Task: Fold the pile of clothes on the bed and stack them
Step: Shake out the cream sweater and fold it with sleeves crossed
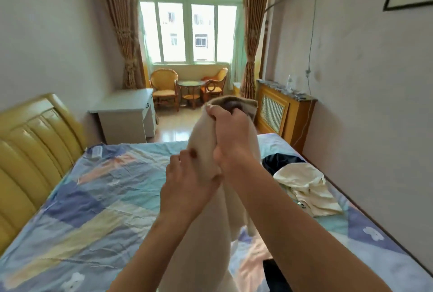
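A cream garment [203, 233] with a brownish collar hangs in the air above the bed [93, 209], held up in front of me. My right hand [230, 137] grips it near the collar. Lower and to the left, my left hand [187, 188] holds the same garment, fingers curled into the cloth by a small brown spot. At the right side of the bed lies a crumpled pale yellow garment [307, 188]. A dark navy garment [281, 161] lies just behind it. Another dark piece [273, 275] shows under my right forearm.
The bed has a patchwork blue sheet and a yellow padded headboard [35, 151] at the left. A white desk [126, 118] stands beyond the bed. A radiator cabinet [281, 113] lines the right wall. Wicker chairs [164, 88] and a small table sit by the window.
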